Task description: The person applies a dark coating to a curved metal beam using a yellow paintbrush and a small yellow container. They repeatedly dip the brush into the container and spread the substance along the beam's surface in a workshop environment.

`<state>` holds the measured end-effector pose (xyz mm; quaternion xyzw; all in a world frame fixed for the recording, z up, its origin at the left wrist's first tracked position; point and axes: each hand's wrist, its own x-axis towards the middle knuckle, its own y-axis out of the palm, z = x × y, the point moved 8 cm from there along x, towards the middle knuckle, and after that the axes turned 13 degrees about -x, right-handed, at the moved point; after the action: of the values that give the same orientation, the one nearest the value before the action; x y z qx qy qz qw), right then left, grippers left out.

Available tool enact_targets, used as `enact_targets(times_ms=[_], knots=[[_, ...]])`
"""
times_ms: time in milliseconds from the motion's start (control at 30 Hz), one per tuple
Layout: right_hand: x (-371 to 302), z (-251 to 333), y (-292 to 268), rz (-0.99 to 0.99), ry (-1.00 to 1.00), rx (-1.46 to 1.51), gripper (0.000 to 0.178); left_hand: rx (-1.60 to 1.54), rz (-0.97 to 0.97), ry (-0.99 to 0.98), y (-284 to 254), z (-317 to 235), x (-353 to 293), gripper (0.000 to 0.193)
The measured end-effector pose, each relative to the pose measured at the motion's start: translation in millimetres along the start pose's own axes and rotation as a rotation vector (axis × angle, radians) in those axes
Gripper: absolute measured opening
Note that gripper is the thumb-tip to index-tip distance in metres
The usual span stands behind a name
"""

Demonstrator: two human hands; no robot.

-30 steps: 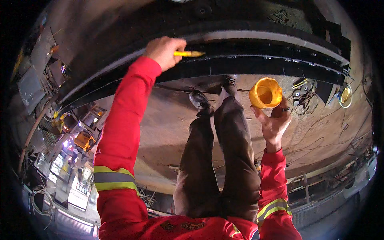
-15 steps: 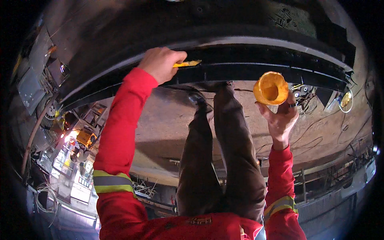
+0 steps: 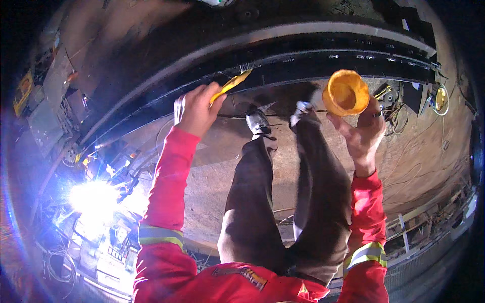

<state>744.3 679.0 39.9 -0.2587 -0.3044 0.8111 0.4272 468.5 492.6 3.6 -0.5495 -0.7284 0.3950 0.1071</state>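
Observation:
A thin yellow paintbrush (image 3: pixel 230 86) is pinched in my left hand (image 3: pixel 198 108), its paint-coated tip pointing up and right toward the long black steel beam (image 3: pixel 283 70). Whether the tip touches the metal, I cannot tell. My right hand (image 3: pixel 361 134) grips a yellow cup (image 3: pixel 346 93) from below and behind, its open mouth facing up toward me. Yellow coating lines the inside of the cup, and its rim is uneven. Small whitish marks dot the beam's upper face.
My legs (image 3: pixel 252 207) and shoes stand on the brown floor (image 3: pixel 207 166) just behind the beam. A dazzling white-blue glare (image 3: pixel 93 199) washes out equipment at the left. Cables and small tools (image 3: pixel 391 101) lie right of the cup, beside a round yellow item (image 3: pixel 441 98).
My left hand has dropped slightly, and the paintbrush now tilts more steeply upward. The cup has shifted a little right and up. A bright glare has flared at the left, and my feet have moved.

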Motion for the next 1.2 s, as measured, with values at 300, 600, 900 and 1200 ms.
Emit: enact_targets(times_ms=[300,600,900,1200], knots=[[29.7,-33.4,33.8,0.042,-0.138,0.378,0.064,0.171,-0.161,0.115,19.6,13.3,15.4,0.017],[69.7,-85.3,41.1,0.113,-0.477,0.459,0.063,0.141,-0.441,-0.001,50.0,3.3,-55.6,0.016],[64.3,-89.4,32.1,0.104,-0.704,0.367,0.049,0.297,-0.574,0.115,72.7,14.3,-75.0,0.016],[9.2,-99.8,45.9,0.143,-0.645,0.562,0.065,0.598,-0.537,0.081,61.0,21.8,-42.6,0.028]])
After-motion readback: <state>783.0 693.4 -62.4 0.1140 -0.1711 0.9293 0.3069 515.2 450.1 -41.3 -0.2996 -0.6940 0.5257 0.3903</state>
